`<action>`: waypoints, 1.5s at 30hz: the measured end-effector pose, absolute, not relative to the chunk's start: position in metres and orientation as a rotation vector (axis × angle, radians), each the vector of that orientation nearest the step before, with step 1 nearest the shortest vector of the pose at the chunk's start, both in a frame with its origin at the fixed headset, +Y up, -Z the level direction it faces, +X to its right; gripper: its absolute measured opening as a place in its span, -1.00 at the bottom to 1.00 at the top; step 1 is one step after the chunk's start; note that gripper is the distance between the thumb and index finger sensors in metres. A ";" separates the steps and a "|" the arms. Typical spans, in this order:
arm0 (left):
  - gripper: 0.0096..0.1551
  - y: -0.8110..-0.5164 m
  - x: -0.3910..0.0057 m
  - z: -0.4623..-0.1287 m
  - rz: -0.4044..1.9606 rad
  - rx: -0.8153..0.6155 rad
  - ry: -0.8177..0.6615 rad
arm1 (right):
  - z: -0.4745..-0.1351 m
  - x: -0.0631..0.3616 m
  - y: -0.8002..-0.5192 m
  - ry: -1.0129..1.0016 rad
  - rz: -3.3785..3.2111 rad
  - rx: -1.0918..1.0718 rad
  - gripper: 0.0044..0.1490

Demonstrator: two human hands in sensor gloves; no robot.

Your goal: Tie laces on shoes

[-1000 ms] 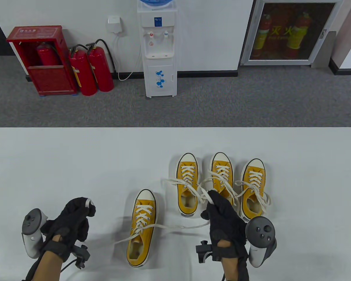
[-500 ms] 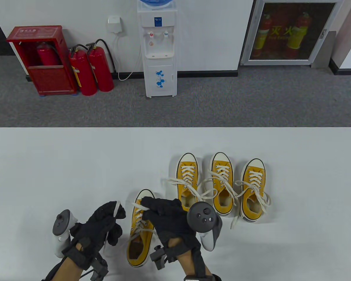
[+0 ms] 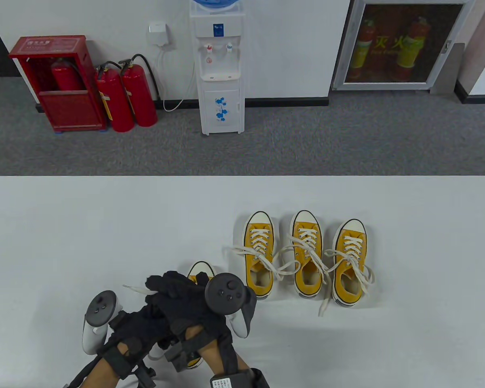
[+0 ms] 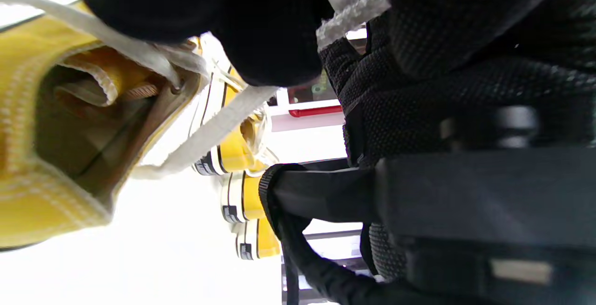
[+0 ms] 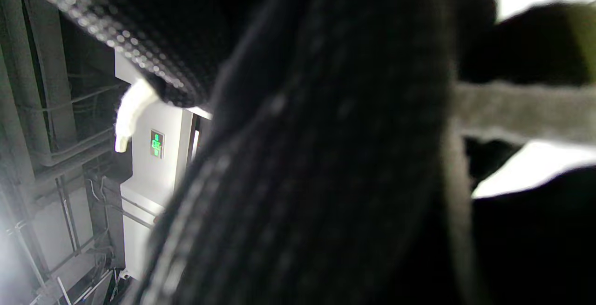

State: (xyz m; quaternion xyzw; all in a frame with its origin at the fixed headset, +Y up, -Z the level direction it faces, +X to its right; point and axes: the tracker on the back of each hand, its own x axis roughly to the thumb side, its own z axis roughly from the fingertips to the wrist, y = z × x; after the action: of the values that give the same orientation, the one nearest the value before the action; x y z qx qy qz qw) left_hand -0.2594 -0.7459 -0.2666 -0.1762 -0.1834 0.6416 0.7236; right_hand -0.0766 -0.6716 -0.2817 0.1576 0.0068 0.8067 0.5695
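- Now our black-gloved right hand (image 3: 178, 289) has crossed over our left hand (image 3: 145, 323) above the near yellow canvas sneaker (image 3: 201, 270), each pinching a white lace (image 4: 209, 132).
- We judge the first crossing underway; three sneakers (image 3: 303, 254) wait untied.

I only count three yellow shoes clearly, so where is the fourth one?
In the table view the fourth shoe lies near the front edge, left of the row of three, mostly hidden under both gloved hands.
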 end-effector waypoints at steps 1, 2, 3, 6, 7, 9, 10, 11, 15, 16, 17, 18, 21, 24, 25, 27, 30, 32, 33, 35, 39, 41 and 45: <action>-0.28 -0.746 -0.260 -0.266 1.411 -0.382 -0.379 | -0.282 -0.077 -0.672 0.024 1.902 0.377 -0.48; -0.36 -0.746 -0.260 -0.266 1.410 -0.365 -0.368 | -0.282 -0.078 -0.673 0.024 1.913 0.378 -0.47; -0.45 -0.746 -0.261 -0.266 1.403 -0.360 -0.367 | -0.283 -0.078 -0.674 0.030 1.925 0.377 -0.47; -0.53 -0.746 -0.261 -0.266 1.422 -0.373 -0.374 | -0.285 -0.074 -0.678 0.068 1.924 0.372 -0.41; -0.54 -0.746 -0.261 -0.267 1.438 -0.379 -0.374 | -0.286 -0.071 -0.680 0.079 1.918 0.377 -0.35; -0.55 -0.746 -0.263 -0.267 1.473 -0.390 -0.378 | -0.289 -0.061 -0.685 0.086 1.916 0.388 -0.24; -0.55 -0.746 -0.263 -0.267 1.483 -0.390 -0.373 | -0.290 -0.057 -0.687 0.087 1.909 0.380 -0.22; -0.55 -0.746 -0.265 -0.267 1.499 -0.394 -0.371 | -0.291 -0.050 -0.689 0.093 1.900 0.362 -0.21; -0.54 -0.747 -0.269 -0.269 1.562 -0.411 -0.363 | -0.294 -0.028 -0.699 0.069 1.892 0.352 -0.27; -0.55 -0.747 -0.270 -0.269 1.580 -0.412 -0.357 | -0.294 -0.023 -0.703 0.101 1.872 0.368 -0.28; -0.54 -0.747 -0.271 -0.269 1.582 -0.411 -0.354 | -0.293 -0.022 -0.706 0.129 1.849 0.403 -0.27; -0.54 -0.746 -0.271 -0.269 1.579 -0.409 -0.359 | -0.293 -0.021 -0.708 0.162 1.836 0.429 -0.26; -0.55 -0.746 -0.272 -0.269 1.573 -0.409 -0.366 | -0.290 -0.025 -0.714 0.206 1.863 0.479 -0.17; -0.56 -0.747 -0.271 -0.269 1.565 -0.415 -0.376 | -0.290 -0.031 -0.718 0.203 1.899 0.481 -0.17; -0.56 -0.747 -0.272 -0.269 1.563 -0.413 -0.376 | -0.289 -0.033 -0.718 0.221 1.916 0.478 -0.23; -0.56 -0.748 -0.274 -0.270 1.565 -0.394 -0.350 | -0.289 -0.032 -0.718 0.176 1.931 0.433 -0.38; -0.56 -0.750 -0.278 -0.271 1.552 -0.376 -0.330 | -0.288 -0.026 -0.717 0.108 1.912 0.376 -0.48; -0.57 -0.750 -0.279 -0.271 1.560 -0.368 -0.315 | -0.288 -0.025 -0.717 0.132 1.904 0.394 -0.47; -0.57 -0.750 -0.279 -0.271 1.559 -0.371 -0.315 | -0.287 -0.024 -0.717 0.132 1.902 0.399 -0.46; -0.56 -0.750 -0.280 -0.270 1.553 -0.357 -0.273 | -0.286 -0.024 -0.715 0.125 1.886 0.420 -0.45; -0.56 -0.754 -0.285 -0.270 1.586 -0.332 -0.201 | -0.282 -0.024 -0.709 0.104 1.848 0.446 -0.45; -0.58 -0.756 -0.288 -0.271 1.610 -0.324 -0.179 | -0.279 -0.025 -0.707 0.090 1.850 0.468 -0.44; -0.58 -0.758 -0.293 -0.271 1.684 -0.299 -0.121 | -0.275 -0.030 -0.703 0.086 1.869 0.524 -0.45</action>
State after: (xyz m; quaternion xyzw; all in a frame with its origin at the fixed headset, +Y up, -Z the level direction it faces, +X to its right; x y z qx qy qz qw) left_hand -0.2931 -0.7580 -0.2706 -0.1320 -0.0534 0.7425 0.6546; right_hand -0.0296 -0.7033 -0.2751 0.2226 0.0366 0.7942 0.5642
